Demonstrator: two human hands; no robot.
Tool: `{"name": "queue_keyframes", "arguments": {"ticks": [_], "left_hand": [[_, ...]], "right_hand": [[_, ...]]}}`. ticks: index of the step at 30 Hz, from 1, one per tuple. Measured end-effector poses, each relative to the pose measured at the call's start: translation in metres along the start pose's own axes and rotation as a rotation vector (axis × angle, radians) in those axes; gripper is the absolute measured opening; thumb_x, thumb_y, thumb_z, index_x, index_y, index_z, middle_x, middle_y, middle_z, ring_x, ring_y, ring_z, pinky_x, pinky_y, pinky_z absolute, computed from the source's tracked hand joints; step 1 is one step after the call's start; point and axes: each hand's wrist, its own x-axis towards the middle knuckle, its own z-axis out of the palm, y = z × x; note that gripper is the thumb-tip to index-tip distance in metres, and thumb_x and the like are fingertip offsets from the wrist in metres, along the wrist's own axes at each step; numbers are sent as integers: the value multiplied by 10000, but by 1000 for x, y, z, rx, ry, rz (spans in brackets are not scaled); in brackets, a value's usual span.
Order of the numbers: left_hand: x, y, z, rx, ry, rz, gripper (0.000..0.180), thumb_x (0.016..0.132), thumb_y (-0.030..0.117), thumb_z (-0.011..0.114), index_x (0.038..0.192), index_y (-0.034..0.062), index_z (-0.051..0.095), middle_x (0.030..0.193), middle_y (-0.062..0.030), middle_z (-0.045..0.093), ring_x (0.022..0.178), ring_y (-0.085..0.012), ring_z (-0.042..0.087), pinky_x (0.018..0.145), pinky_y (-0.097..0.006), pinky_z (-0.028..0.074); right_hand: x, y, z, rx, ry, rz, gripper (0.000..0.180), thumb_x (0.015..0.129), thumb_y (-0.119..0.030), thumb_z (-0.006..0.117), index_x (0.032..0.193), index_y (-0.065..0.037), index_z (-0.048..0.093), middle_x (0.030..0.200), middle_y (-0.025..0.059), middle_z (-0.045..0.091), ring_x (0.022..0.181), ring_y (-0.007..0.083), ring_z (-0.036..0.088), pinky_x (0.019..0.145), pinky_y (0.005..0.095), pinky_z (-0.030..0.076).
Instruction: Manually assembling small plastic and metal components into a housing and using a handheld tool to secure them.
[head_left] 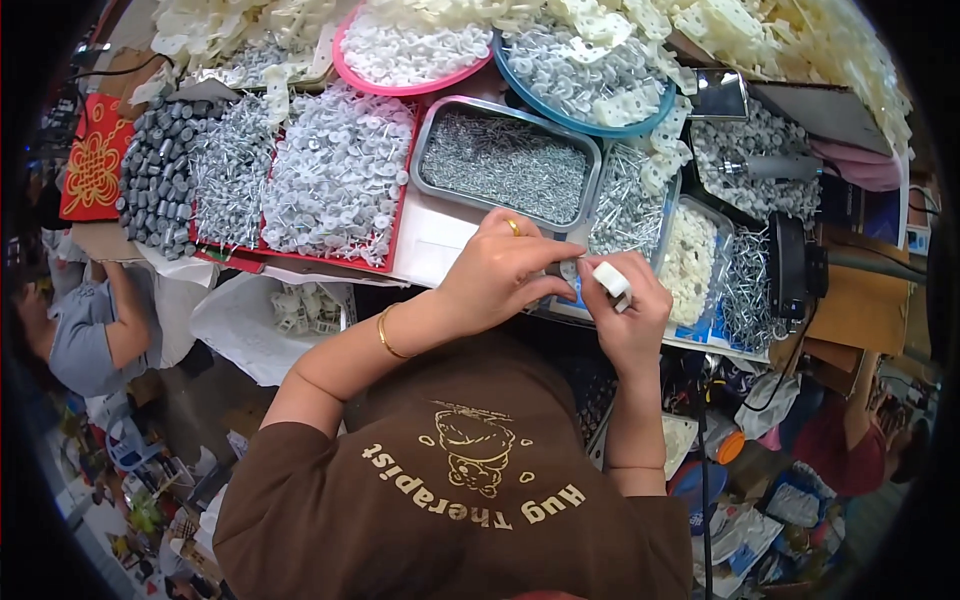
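Note:
My right hand [635,312] is closed around a small white plastic fitting [612,283], which shows above its curled fingers. Just beside it, my left hand [505,270] reaches in with thumb and forefinger bent toward each other. A tiny pale piece sits between those fingertips and the right thumb, too small to name. Both hands hover over the near edge of the table, in front of a metal tray [590,212] full of small screws. A clear tray of longer screws [628,205] lies just beyond the fingers.
Left stand a red tray [400,225] of white-capped nails and dark grey plugs [160,165]. Behind are a pink basin [345,75] and a blue basin [515,80]. Off-white parts [690,250] and a black device [788,265] are at right. Two people work at the sides.

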Motion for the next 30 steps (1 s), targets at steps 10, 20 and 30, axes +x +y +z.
{"name": "queue_keyframes", "arguments": {"ticks": [10, 20, 30], "left_hand": [[-5, 5, 9, 18, 49, -34, 391, 643, 261, 879, 938, 83, 693, 993, -7, 733, 897, -193, 634, 886, -367, 415], [-15, -9, 24, 92, 43, -86, 391, 630, 307, 868, 915, 118, 679, 1011, 61, 712, 980, -170, 612, 917, -413, 266], [-15, -11, 21, 20, 11, -124, 345, 629, 301, 886, 862, 128, 700, 946, 81, 724, 941, -138, 602, 925, -407, 259]], "right_hand": [[-5, 26, -12, 126, 129, 200, 74, 923, -66, 711, 902, 4, 700, 776, -10, 629, 628, 37, 515, 568, 200, 384], [-17, 25, -17, 171, 237, 232, 74, 926, -54, 702, 878, 0, 689, 763, 5, 635, 579, 35, 513, 533, 190, 382], [-20, 2, -15, 189, 173, -6, 29, 918, 12, 671, 907, 32, 655, 802, 64, 630, 589, 58, 529, 536, 203, 399]]}}
